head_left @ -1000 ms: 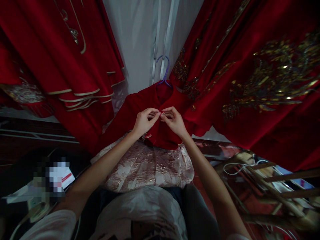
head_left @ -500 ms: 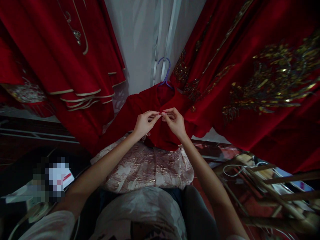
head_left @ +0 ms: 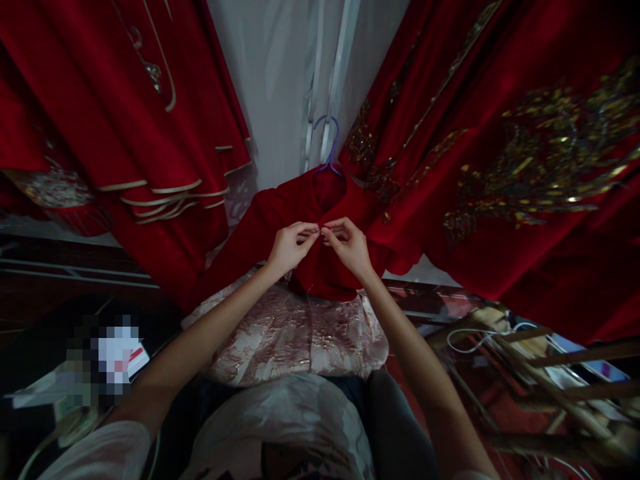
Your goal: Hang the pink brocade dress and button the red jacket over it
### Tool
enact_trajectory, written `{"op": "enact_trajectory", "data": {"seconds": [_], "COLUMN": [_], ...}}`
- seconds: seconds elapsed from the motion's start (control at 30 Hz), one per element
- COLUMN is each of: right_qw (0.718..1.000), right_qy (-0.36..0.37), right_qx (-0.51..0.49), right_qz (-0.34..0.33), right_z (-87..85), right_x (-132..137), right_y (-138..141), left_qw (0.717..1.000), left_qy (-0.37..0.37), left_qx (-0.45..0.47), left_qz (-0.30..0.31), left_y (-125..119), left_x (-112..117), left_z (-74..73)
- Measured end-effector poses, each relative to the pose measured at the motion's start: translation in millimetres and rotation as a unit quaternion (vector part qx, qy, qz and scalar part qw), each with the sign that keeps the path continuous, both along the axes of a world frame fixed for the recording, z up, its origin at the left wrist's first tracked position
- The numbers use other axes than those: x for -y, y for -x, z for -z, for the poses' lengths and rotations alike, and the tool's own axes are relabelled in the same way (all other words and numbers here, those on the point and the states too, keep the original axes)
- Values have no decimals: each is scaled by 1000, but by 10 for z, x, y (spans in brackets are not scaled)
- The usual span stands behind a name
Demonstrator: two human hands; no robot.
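A small red velvet jacket hangs in front of me on a purple hanger. My left hand and my right hand meet at its front opening, just below the collar. Both pinch the two front edges together with fingertips touching. A small fastening may sit between the fingertips, but it is too small to make out. Below the jacket spreads a pale pink and gold brocade skirt.
Long red robes with gold trim hang at the left. Red gowns with gold embroidery hang at the right. A white wall panel stands behind. A wooden chair with white cables is at the lower right.
Both hands stay pinched at the jacket's front. The metallic glint between the fingertips a second ago no longer shows, and the front edges lie closer together.
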State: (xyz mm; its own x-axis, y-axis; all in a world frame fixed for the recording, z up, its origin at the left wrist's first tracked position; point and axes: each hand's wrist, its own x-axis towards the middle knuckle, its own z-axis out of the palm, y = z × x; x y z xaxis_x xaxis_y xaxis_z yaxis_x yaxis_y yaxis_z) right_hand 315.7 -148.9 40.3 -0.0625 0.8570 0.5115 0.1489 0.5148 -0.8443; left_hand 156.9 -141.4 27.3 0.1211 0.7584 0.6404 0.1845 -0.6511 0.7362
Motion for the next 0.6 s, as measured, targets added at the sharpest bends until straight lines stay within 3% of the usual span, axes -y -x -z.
{"op": "enact_trajectory", "data": {"seconds": [0.33, 0.6], "right_qw": [998, 1000], "right_qy": [-10, 17], "right_qx": [56, 18], "right_qz": [0, -15], "right_z": [48, 67], "right_x": [5, 20], "right_y": [-49, -30], "left_qw": [1000, 1000], "left_qy": [2, 23], "left_qx": [-4, -4], "left_qz": [4, 2], "left_y": [17, 18], "left_x": [-23, -29], "left_z": [86, 112]}}
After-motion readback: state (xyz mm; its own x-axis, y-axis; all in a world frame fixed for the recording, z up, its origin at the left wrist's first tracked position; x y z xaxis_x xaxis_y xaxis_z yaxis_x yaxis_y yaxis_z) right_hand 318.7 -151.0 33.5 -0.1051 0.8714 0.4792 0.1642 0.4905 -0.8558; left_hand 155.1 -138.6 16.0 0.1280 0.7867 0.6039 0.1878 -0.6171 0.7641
